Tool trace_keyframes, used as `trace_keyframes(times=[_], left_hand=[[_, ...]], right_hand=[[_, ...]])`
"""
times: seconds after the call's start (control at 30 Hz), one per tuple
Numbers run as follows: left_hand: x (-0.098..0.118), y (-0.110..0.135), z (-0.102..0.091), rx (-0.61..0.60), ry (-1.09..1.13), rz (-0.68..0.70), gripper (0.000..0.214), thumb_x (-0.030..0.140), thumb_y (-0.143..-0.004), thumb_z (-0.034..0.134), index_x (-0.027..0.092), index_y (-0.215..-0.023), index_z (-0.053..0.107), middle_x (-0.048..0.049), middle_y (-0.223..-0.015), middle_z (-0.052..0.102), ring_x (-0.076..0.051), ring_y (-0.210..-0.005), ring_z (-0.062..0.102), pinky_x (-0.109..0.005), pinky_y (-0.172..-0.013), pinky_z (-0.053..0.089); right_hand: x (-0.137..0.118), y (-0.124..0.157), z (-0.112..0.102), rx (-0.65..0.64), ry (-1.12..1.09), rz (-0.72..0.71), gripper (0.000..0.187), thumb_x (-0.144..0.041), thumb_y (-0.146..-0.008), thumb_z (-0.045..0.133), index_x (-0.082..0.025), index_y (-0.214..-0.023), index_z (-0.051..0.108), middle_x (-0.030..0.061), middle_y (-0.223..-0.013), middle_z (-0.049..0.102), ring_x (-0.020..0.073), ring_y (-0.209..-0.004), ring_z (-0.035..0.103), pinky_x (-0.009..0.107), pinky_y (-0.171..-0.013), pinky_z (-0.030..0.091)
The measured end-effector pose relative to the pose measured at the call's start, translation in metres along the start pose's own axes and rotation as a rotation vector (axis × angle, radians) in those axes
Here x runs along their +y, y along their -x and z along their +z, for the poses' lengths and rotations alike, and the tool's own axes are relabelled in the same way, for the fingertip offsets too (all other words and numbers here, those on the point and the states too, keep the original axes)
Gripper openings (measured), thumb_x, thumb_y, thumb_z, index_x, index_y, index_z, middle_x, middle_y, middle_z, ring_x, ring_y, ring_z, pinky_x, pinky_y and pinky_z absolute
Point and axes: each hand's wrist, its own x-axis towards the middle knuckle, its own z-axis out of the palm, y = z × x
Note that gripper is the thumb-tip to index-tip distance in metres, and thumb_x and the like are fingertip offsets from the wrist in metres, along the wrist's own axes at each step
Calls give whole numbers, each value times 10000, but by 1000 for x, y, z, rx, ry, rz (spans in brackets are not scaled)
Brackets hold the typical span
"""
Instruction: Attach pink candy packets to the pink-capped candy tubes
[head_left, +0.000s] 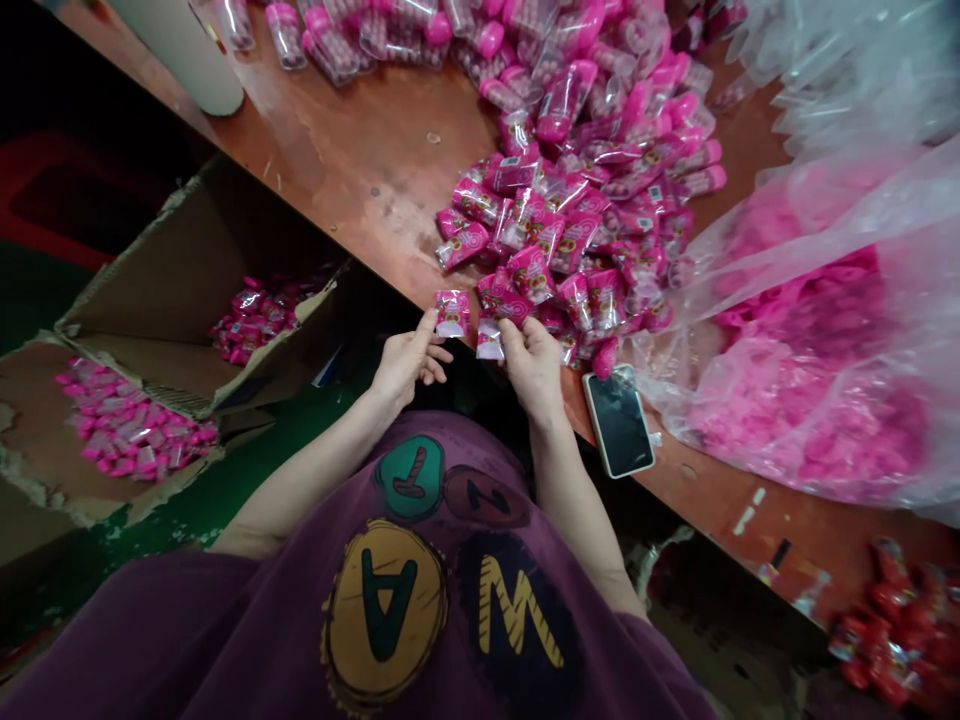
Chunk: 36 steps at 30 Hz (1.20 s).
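Note:
My left hand (pixel 407 362) pinches a small pink packet (pixel 453 312) at the near edge of the brown table (pixel 360 170). Just to its right, my right hand (pixel 531 362) grips another pink packet (pixel 490 340) with curled fingers. Both hands sit right in front of a big heap of pink packets (pixel 577 220) spread over the table. Many packets in the heap are clear tubes with pink ends.
A black phone (pixel 619 421) lies on the table edge beside my right hand. A large clear plastic bag of pink material (pixel 817 350) fills the right. Two open cardboard boxes (pixel 172 300) holding pink packets stand lower left. Red packets (pixel 892 640) lie at lower right.

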Motion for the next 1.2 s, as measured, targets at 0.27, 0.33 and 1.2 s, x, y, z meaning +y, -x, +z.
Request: trace_keyframes(times=[0.27,0.33,1.2], left_hand=[[13,9,11,-50,-56,475,392,502,-750,924,161,-866,771,36,-648,623,-33,-428,422,-200,-418,280],[22,3,14,-97,6,487,331,418,-727,942,154,-823,768,45,-626,586,-29,-439,397,-198,-421,258],[44,-3,-8,-8,250,336,288,369,-814,884,159,-768,692,48,-553,531,-45,-462,398,-207,-458,226]], right_hand=[[-17,-9,8,-123,10,-34,510,-696,-880,673,-215,-734,590,-47,-653,475,107,-615,393,267,-584,319],[-16,-11,16,-148,26,-68,516,-698,-882,681,-216,-728,581,-47,-657,486,108,-623,411,264,-597,328],[-49,-28,45,-230,136,-248,387,-511,-1007,623,-200,-1210,731,87,-1090,759,195,-906,678,342,-866,566]])
